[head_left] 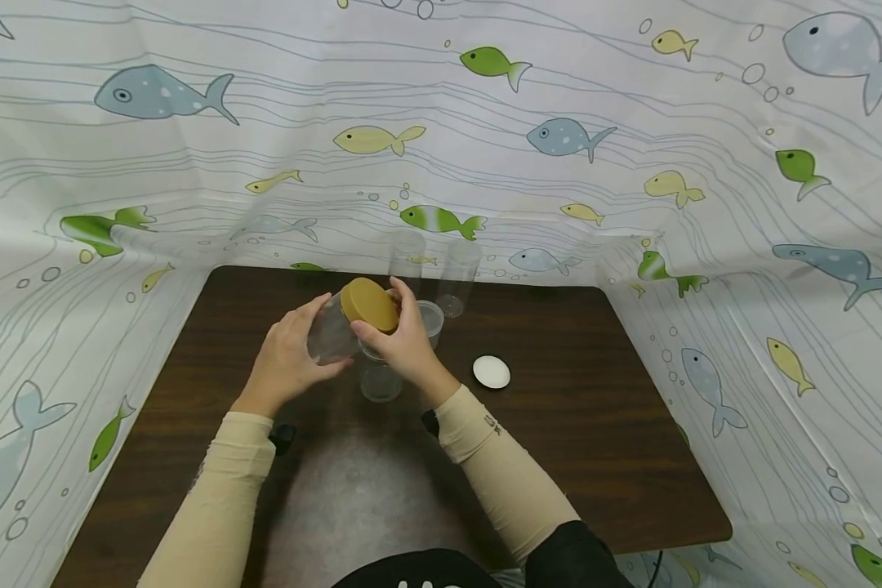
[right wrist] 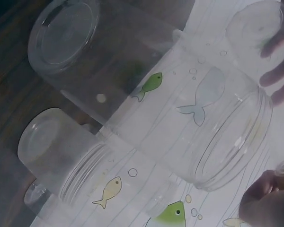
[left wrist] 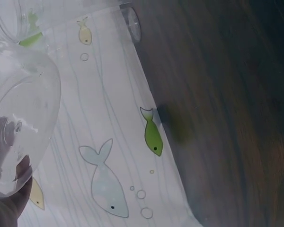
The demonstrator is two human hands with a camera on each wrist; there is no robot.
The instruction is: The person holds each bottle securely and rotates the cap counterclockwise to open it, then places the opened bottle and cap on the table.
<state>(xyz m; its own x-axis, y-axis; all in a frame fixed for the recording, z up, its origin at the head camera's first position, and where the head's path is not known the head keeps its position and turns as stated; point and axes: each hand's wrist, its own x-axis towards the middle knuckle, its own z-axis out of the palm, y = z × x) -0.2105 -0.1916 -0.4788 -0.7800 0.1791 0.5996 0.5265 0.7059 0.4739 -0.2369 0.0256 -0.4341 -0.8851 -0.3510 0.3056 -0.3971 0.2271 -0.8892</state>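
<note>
A clear jar (head_left: 328, 333) with a gold lid (head_left: 368, 305) is held tilted above the table, lid end toward the right. My left hand (head_left: 282, 359) grips the jar's body, fingers on the far side and thumb beneath. On the lid, my right hand (head_left: 409, 339) has its thumb on the near edge and its fingers around the far edge. In the left wrist view the bottom of the held jar (left wrist: 26, 109) shows at the left, fingers visible through it. Whether the lid is screwed tight cannot be seen.
Behind and below the hands stand several clear open containers: a jar (head_left: 380, 384), a smaller one (head_left: 432, 317), and two tall ones (head_left: 406, 255) (head_left: 459, 278) at the back. A white disc (head_left: 492, 371) with a dark rim lies on the brown table (head_left: 581, 408). Fish-print sheeting (head_left: 485, 147) surrounds it.
</note>
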